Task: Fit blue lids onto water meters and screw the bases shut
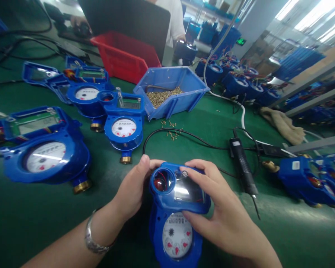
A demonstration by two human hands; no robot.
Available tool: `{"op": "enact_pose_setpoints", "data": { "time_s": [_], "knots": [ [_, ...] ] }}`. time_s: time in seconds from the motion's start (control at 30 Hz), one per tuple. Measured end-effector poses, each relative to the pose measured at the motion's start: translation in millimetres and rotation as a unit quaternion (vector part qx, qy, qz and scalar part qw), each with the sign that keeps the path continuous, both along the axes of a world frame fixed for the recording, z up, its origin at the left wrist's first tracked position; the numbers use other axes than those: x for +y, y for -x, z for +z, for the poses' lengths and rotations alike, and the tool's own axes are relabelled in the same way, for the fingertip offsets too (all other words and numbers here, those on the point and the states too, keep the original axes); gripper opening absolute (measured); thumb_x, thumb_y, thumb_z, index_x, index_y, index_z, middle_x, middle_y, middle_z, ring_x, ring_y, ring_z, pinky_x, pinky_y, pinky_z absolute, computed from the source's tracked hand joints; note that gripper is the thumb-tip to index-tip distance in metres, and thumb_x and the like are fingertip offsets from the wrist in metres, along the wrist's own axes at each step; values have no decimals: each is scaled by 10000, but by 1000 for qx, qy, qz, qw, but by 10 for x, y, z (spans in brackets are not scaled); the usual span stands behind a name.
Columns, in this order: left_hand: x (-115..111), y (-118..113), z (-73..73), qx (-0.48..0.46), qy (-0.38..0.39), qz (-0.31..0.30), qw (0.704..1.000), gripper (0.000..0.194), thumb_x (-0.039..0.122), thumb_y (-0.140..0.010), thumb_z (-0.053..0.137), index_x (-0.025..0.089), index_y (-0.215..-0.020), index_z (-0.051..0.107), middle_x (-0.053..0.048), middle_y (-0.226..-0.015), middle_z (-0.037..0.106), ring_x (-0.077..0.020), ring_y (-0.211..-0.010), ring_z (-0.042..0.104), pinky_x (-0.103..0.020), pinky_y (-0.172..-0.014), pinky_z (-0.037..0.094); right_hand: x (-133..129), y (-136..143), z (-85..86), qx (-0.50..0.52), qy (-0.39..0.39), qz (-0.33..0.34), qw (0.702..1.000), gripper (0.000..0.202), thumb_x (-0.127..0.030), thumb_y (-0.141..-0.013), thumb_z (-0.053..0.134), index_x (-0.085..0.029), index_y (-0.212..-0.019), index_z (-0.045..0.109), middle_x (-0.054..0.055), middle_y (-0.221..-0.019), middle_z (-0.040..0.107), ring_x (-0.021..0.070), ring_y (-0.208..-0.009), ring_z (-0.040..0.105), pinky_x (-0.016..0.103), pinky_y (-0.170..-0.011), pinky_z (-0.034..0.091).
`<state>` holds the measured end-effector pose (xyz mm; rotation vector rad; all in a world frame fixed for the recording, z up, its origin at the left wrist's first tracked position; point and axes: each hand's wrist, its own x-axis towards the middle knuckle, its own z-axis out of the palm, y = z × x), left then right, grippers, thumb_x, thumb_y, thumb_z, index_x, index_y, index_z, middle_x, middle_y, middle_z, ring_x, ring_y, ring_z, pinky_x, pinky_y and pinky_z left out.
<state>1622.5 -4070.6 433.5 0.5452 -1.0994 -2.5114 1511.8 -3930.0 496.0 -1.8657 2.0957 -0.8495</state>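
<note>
A blue water meter (178,234) with a white register dial stands right in front of me. Its upper part is a blue cover (167,203) with a dark display window and a round opening at the left, wires visible inside. My right hand (217,204) grips this cover, thumb at its lower edge and fingers across the top. At the meter's left rear, my left hand (134,186) holds its side, thumb raised and the other fingertips partly hidden behind it. Beyond stand another covered meter (124,126) and an uncovered meter (47,149) with its circuit board showing.
A blue bin (173,108) holds small brass screws, with several loose screws (171,130) before it. A black electric screwdriver (242,167) lies at right, its cable looping behind the meter. A red bin (125,59), more meters (304,178) and a person's arm (178,22) are farther off.
</note>
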Motion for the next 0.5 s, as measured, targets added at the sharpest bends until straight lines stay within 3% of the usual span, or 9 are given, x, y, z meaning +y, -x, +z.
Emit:
{"op": "enact_pose_setpoints", "data": {
  "time_s": [0.4,0.5],
  "knots": [
    [12,-36,-106,-25,106,12,994,668,702,-789,334,136,-940,656,-89,-921,685,-253,-900,609,-367,-808,478,-31,-23,17,21,-68,-3,997,628,-76,-684,568,-277,-1249,380,65,-1248,387,222,-1166,393,368,-979,397],
    [-7,-63,-124,-19,146,-2,989,681,727,-750,378,139,-986,627,-102,-968,661,-268,-912,598,-373,-803,474,-14,-10,28,13,-82,-5,997,623,-76,-698,580,-282,-1251,381,59,-1257,385,217,-1174,388,369,-1001,380]
  ]
}}
